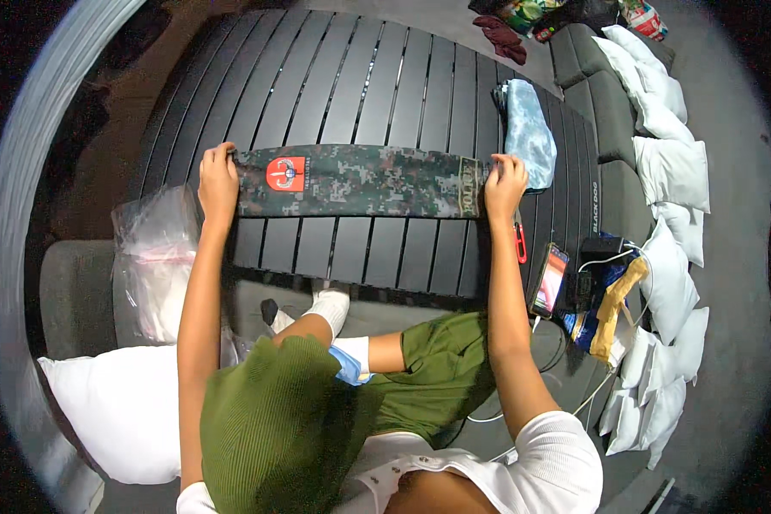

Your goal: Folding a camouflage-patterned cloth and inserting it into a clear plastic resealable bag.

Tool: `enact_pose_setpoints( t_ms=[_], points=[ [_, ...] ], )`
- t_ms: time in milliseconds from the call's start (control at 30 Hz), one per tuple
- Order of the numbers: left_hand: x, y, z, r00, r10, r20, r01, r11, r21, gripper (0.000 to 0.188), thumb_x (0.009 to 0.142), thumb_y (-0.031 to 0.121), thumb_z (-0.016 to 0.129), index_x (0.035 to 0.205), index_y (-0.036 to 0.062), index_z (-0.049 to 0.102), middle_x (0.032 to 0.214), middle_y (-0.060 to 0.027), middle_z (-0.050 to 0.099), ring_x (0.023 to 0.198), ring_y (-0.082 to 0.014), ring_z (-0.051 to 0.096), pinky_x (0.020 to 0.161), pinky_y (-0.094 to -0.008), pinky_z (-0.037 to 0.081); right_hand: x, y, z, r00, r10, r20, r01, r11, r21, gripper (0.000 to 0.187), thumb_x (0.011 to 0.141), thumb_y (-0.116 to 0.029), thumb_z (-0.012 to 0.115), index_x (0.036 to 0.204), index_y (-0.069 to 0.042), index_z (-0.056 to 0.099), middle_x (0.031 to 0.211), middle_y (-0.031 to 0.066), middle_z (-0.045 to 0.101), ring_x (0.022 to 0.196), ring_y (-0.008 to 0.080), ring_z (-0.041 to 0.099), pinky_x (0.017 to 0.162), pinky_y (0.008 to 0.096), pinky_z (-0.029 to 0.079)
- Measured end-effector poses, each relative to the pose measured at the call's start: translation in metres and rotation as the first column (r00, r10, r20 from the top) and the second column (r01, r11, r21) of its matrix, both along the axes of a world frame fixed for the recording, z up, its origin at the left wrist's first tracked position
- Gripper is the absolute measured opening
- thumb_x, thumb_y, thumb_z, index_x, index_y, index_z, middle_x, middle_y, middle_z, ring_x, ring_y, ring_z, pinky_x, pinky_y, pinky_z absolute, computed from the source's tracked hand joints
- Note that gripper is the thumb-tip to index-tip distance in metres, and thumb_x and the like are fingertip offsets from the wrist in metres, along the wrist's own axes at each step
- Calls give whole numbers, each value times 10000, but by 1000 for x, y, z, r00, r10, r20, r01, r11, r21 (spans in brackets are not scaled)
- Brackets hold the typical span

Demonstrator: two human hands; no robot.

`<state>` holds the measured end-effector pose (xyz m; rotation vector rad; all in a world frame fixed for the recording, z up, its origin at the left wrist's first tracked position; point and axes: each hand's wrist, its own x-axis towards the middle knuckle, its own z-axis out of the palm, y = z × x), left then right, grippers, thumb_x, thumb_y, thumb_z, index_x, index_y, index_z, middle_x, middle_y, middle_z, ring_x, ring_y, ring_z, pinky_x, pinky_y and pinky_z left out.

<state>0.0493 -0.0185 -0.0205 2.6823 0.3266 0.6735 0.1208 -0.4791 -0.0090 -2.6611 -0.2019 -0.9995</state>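
A long, flat camouflage cloth strip [368, 182] is stretched lengthwise over the dark slatted table [385, 81]. It carries an orange-red patch near its left end and yellowish lettering near its right end. My left hand [219, 182] pinches the strip's left end, thumb and fingers closed at its upper corner. At the opposite end my right hand [505, 182] is closed on the edge in the same way. Just beyond the right hand lies a folded pale-blue mottled cloth [529, 137]. Below that hand, a red-handled tool [521, 242] shows partly past my forearm.
A lit phone [549, 281] rests at the table's right edge, near a black charger [604, 248], cables and a blue-yellow bag [612, 317]. Clear plastic bags [158, 265] lie left of the table. White pillows [672, 176] line the grey sofa on the right; another pillow [116, 411] sits lower left.
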Motion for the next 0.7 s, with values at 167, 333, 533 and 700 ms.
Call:
enact_pose_setpoints(
  t_ms=[167,333,533,700],
  points=[
    [0,-21,9,993,-30,116,13,990,144,190,854,171,498,1019,117,573,1063,-54,556,1016,-256,505,824,-408,415,0,-1,3,945,264,-195,-200,934,296,187,807,-57,508,976,-61,588,1070,114,564,1093,301,459,946,443,311],
    [-5,-8,-18,963,-220,-156,249,948,197,384,915,238,395,1287,152,434,1362,-73,374,1286,-256,293,1048,-443,204,-9,11,-17,839,269,-474,-310,951,-9,431,889,-329,443,1272,-131,441,1364,89,366,1300,285,256,1057,477,128],
    [-6,7,-26,960,-129,-250,198,942,272,459,932,279,331,1371,155,284,1430,-54,252,1322,-249,212,1054,-479,158,-11,7,-14,826,135,-547,-264,951,-164,536,888,-408,413,1352,-154,328,1430,64,252,1340,264,154,1064,483,54],
    [-3,4,-27,962,-123,-242,183,953,242,466,926,310,328,1360,139,308,1419,-66,274,1323,-235,216,1066,-454,126,-8,-6,-22,910,108,-401,-175,975,-135,546,878,-392,449,1351,-148,325,1426,95,253,1324,321,171,1061,479,78]
  ],
)
